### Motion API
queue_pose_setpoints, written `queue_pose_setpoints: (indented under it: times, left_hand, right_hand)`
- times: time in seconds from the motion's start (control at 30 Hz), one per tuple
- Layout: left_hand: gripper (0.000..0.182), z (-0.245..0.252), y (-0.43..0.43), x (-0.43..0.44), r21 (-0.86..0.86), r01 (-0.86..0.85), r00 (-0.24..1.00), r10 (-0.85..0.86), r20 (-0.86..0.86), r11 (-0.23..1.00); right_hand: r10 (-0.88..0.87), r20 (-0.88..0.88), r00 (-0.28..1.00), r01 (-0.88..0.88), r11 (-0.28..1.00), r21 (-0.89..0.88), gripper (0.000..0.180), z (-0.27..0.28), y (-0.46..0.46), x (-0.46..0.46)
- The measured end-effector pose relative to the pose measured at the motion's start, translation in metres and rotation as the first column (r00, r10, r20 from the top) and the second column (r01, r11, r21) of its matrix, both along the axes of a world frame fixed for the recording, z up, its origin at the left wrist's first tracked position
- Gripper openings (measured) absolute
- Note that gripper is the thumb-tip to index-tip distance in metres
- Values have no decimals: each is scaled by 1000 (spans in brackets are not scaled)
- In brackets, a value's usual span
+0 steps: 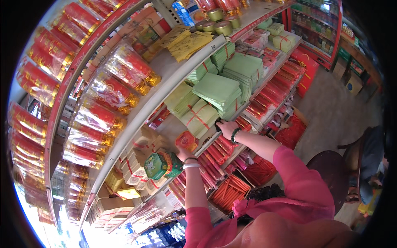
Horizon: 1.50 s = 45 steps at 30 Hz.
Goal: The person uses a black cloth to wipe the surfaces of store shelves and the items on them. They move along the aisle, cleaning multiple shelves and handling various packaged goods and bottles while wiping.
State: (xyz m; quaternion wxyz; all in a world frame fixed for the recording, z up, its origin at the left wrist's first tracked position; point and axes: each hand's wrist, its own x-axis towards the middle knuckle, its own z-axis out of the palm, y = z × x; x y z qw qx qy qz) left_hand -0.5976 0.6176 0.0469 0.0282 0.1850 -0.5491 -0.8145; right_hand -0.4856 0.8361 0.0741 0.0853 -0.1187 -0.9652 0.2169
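Note:
My left hand (185, 154) reaches onto the middle shelf, beside a green hexagonal box (161, 165) with a floral print. A red octagonal box (186, 141) lies just beyond its fingers. Whether that hand grips either box cannot be told, as its fingers are partly hidden. At the shelf's front edge, my right hand (228, 128) has its fingers on a small black object (218, 125), too covered to name. Right behind it stands a pale green paper bundle (200, 118) tied with red string, next to taller stacks of green paper (217, 90).
Red and gold wrapped cylinders (104, 117) line the upper shelves. Yellow paper sheets (187, 43) and round tins (222, 24) sit higher up. Below are boxes of red candle-like sticks (231, 192). A dark round stool (327, 176) and a glass-door cooler (316, 28) stand to the right.

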Motion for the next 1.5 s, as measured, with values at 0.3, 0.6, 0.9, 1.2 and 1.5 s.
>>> queue_pose_setpoints:
  times: [0.3, 0.6, 0.9, 1.2, 1.5]
  left_hand:
    - [28, 46, -48, 147, 105, 256, 967, -255, -24, 961]
    - [28, -14, -236, 295, 313, 152, 988, -143, -52, 938]
    - [23, -165, -401, 427, 536, 25, 966, 118, -231, 844]
    - [25, -142, -367, 420, 342, -402, 913, 344, 219, 849]
    - [24, -117, -342, 409, 450, -270, 961, 213, 175, 851]
  right_hand:
    - [10, 8, 1000, -8, 962, -273, 29, 0, -75, 1]
    - [225, -51, 973, -99, 208, -973, 46, 32, -92, 41]
    - [-1, -762, 648, -510, 742, -435, 46, 305, 36, -27]
    - [335, 32, 942, -332, 906, 262, 45, 353, 30, -148]
    - [365, 62, 929, -340, 775, 533, 35, 330, 53, -252]
